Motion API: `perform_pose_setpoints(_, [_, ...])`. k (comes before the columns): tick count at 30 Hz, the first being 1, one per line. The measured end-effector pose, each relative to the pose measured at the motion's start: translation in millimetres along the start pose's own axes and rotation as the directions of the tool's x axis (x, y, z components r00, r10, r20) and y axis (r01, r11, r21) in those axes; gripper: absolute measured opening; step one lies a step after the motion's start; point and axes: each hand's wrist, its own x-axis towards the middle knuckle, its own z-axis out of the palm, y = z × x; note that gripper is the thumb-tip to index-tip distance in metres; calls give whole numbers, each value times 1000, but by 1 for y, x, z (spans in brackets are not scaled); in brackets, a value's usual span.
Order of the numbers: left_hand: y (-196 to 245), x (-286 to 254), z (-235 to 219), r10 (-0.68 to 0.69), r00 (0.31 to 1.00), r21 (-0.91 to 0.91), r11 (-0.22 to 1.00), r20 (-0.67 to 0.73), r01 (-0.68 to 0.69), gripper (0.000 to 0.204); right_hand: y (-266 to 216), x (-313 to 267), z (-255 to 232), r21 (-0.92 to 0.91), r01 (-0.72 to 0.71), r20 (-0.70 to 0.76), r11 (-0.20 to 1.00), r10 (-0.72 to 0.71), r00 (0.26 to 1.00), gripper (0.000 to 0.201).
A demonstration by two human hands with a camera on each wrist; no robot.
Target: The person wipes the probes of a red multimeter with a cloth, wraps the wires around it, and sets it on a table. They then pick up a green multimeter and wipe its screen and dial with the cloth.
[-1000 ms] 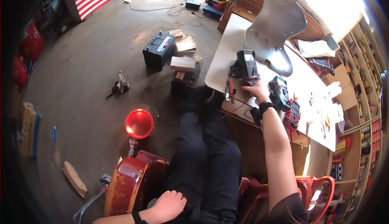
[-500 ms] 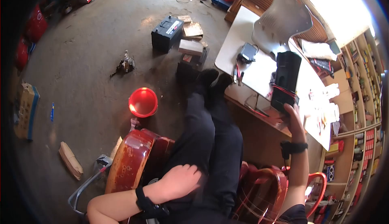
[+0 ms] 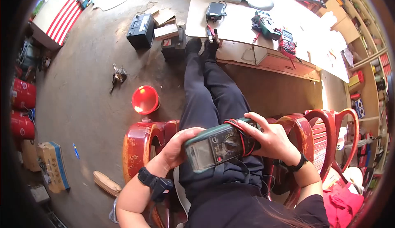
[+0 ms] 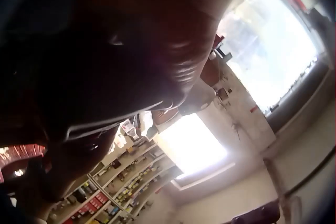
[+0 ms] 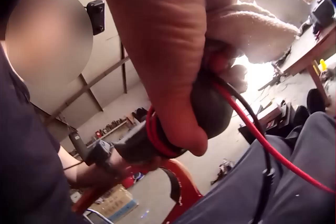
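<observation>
A multimeter (image 3: 214, 147) is held above the person's lap, with its display and dial faced upward and its length slanted across the thighs. Its display end is gripped by the left hand (image 3: 177, 147), which is curled against the case; most of its fingers are hidden from the head camera, and in the left wrist view little can be made out in the shadow. The opposite end is gripped by the right hand (image 3: 273, 140), whose fingers are bent over the case. A red lead (image 3: 243, 143) is wound around the meter just beside those fingers, and in the right wrist view a black lead (image 5: 247, 102) is also seen below the hand. On the white table (image 3: 240, 24), a green-cased meter (image 3: 268, 26) is placed near a smaller red meter (image 3: 287, 42), while a black device (image 3: 216, 11) is set well apart from them, near the table's corner. On the floor, a black battery (image 3: 140, 31) and a red bucket (image 3: 145, 98) are seen.
</observation>
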Motion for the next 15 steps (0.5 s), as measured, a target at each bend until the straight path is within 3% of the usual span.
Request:
perform_pose_setpoints(1, [6, -1, -3, 39, 993, 135, 989, 115, -55, 44, 5, -6, 5, 16, 19, -55, 1000, -18, 998, 99])
perform_pose_setpoints(2, [13, -2, 0, 33, 993, 140, 989, 114, -49, 44, 9, -11, 7, 29, 39, -105, 999, -36, 994, 101])
perform_pose_setpoints(4, [25, -7, 10, -102, 991, 601, 799, 93, 26, 48, 14, -14, 9, 13, 61, -78, 998, -60, 995, 103])
perform_pose_setpoints(5, [20, -4, 12, -128, 988, 598, 800, 83, 54, 52, 16, -14, 13, 25, 54, -75, 998, -52, 996, 103])
perform_pose_setpoints(6, [16, -2, 13, -119, 989, 771, 637, 87, 9, 50, 18, -13, 19, 40, 49, -69, 998, -46, 997, 104])
perform_pose_setpoints(8, [1, 3, 4, -124, 992, 730, 680, 33, 61, 49, 28, -12, 37, 122, 1, -103, 993, 11, 995, 103])
perform_pose_setpoints(9, [-2, 7, 2, -125, 992, 729, 681, 24, 69, 49, 38, -13, 48, 264, -263, 97, 928, 246, 964, 100])
perform_pose_setpoints(10, [-4, 11, 1, -98, 995, 720, 688, -31, 90, 49, 51, -15, 59, 339, -521, 317, 783, 427, 847, 99])
perform_pose_setpoints(11, [-4, 14, 1, -70, 994, 709, 696, -85, 110, 49, 70, -23, 72, 353, -219, 83, 909, 203, 976, 89])
perform_pose_setpoints(12, [-4, 15, 2, -69, 993, 708, 697, -93, 114, 49, 63, -10, 38, 369, -519, 470, 771, 327, 820, 64])
perform_pose_setpoints(14, [-2, 16, 2, 110, 989, 926, 375, -96, 48, 50, 85, -14, 32, 504, -322, 394, 801, 118, 911, 35])
perform_pose_setpoints(15, [-3, 16, 0, 101, 989, 924, 377, -106, 60, 50, 88, -11, 32, 717, -250, 228, 650, 120, 966, 17])
